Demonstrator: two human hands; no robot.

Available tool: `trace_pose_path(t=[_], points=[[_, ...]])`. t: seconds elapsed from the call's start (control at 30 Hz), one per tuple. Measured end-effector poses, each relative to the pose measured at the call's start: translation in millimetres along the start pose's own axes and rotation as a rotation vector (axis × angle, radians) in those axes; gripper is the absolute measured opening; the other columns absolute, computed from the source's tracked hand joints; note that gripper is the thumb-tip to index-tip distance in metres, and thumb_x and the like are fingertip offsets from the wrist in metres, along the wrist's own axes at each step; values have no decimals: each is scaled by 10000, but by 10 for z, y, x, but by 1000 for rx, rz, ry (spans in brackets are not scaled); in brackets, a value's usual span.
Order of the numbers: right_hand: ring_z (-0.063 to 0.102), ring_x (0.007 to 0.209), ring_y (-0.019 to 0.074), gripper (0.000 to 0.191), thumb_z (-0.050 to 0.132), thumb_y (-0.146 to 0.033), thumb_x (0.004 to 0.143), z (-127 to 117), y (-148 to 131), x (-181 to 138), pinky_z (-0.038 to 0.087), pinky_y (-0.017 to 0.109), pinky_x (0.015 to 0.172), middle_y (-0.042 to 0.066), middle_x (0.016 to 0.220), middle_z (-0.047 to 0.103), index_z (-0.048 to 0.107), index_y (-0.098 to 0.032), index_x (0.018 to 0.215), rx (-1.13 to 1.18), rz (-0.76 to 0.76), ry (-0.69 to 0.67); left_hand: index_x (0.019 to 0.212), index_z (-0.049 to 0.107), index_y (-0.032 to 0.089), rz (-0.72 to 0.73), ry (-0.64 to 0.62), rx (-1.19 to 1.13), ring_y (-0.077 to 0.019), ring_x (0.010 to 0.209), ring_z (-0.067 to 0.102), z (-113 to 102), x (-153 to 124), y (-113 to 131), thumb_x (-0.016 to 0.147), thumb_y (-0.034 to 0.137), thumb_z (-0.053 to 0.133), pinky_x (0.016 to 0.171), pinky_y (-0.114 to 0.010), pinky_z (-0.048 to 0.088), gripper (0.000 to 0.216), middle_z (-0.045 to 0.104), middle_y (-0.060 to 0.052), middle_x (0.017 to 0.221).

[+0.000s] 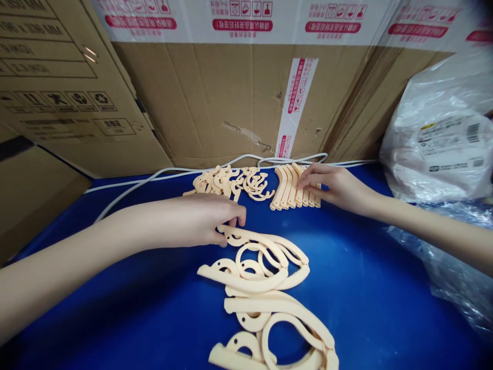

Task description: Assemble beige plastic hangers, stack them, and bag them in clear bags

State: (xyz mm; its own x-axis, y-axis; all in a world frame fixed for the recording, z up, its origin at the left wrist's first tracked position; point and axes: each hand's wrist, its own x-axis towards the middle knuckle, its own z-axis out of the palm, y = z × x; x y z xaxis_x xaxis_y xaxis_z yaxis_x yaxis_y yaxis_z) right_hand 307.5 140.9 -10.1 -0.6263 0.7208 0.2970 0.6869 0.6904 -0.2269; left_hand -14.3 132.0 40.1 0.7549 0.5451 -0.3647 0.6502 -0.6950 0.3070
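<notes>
On a blue table top point(377, 288) lie cream-coloured curved plastic parts. My left hand point(204, 221) rests knuckles up at the near pile of large curved parts point(262, 277), its fingertips pinching the top end of one part. My right hand point(335, 186) reaches to the far side and presses its fingers on a neat row of stacked curved pieces point(290, 187), gripping them at the right end. A loose heap of small hook-shaped pieces point(231, 182) lies to the left of that row.
Large cardboard boxes point(231, 103) stand along the back edge. A white cable point(154, 177) runs along the table behind the parts. A clear plastic bag point(439, 139) with labels sits at the right, with crumpled film point(454, 267) below it.
</notes>
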Motion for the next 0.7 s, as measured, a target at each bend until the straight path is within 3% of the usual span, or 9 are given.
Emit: trace_pose_path(t=[0.1, 0.27, 0.47, 0.6, 0.7], points=[[652, 936, 222, 227, 476, -211, 921, 5, -35, -11, 523, 379, 829, 100, 1060, 657, 694, -216, 986, 7, -3, -5, 904, 651, 240, 6, -38, -50, -173, 868, 573, -39, -1, 13, 784, 263, 662, 731, -247, 378, 123, 646, 6, 912], [667, 917, 212, 227, 475, -238, 931, -10, -67, -43, 530, 362, 815, 93, 1052, 670, 692, -217, 995, -18, -8, 7, 894, 645, 235, 50, -39, -175, -139, 798, 551, -96, -3, -26, 806, 366, 665, 687, -222, 366, 159, 631, 31, 868], [650, 1057, 258, 277, 478, -305, 938, -38, -36, -57, 529, 410, 857, 96, 1213, 650, 674, -220, 1115, -176, 67, -28, 907, 647, 230, 40, -78, -266, -130, 810, 558, -136, -2, 17, 821, 397, 659, 681, -208, 367, 188, 649, 42, 878], [651, 1070, 260, 294, 493, -339, 937, -15, -28, -58, 533, 410, 864, 98, 1239, 643, 666, -213, 1139, -190, 78, -63, 872, 650, 201, 10, -45, -447, -122, 758, 557, -120, 56, 110, 836, 423, 610, 637, -205, 373, 229, 653, 30, 830], [633, 1099, 276, 290, 501, -332, 931, -23, -116, -27, 526, 411, 860, 107, 1241, 633, 652, -215, 1150, -184, 86, -15, 819, 624, 183, -19, 19, -651, -115, 718, 562, -99, 125, 205, 810, 369, 592, 632, -209, 392, 189, 657, 24, 788]])
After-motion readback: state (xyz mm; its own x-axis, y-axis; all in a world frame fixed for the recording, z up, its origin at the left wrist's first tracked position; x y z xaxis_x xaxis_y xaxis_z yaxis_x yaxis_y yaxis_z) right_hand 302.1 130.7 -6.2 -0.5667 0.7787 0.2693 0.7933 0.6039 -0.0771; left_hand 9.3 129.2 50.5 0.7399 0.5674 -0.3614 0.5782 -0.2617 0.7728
